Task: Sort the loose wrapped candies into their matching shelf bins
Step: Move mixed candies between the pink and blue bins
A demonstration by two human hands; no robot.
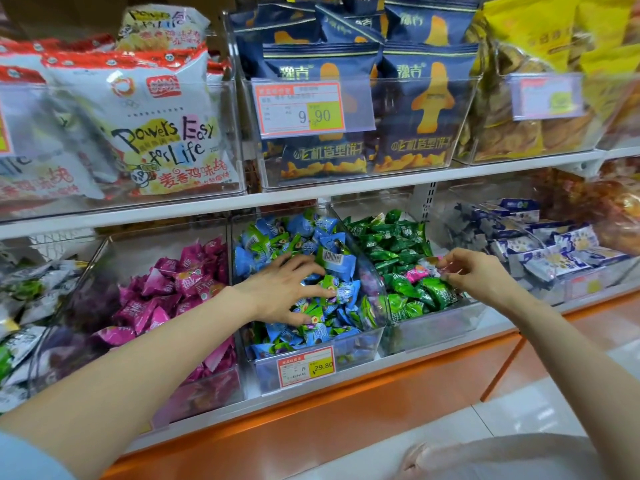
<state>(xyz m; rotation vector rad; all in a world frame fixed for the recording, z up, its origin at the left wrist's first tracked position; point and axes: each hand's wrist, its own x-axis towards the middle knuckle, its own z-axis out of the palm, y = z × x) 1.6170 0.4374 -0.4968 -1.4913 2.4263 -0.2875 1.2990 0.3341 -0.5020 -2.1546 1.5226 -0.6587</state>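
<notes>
Three clear bins stand on the lower shelf: one of pink candies (pixel 166 292), one of blue candies (pixel 311 233) mixed with green ones, and one of green candies (pixel 398 251). My left hand (pixel 280 292) lies spread in the blue bin, its fingers resting on the wrappers around a green candy (pixel 329 284). Over the green bin, my right hand (pixel 474 273) pinches a small wrapper (pixel 433 262) at its fingertips. A stray pink candy (pixel 417 273) lies among the green ones just left of that hand.
A bin of white-and-blue packets (pixel 540 251) stands right of the green bin, and grey-green packets (pixel 20 299) sit far left. The upper shelf (pixel 311 195) carries snack bags in clear boxes. A price tag (pixel 306 366) hangs on the blue bin's front. Orange base and pale floor lie below.
</notes>
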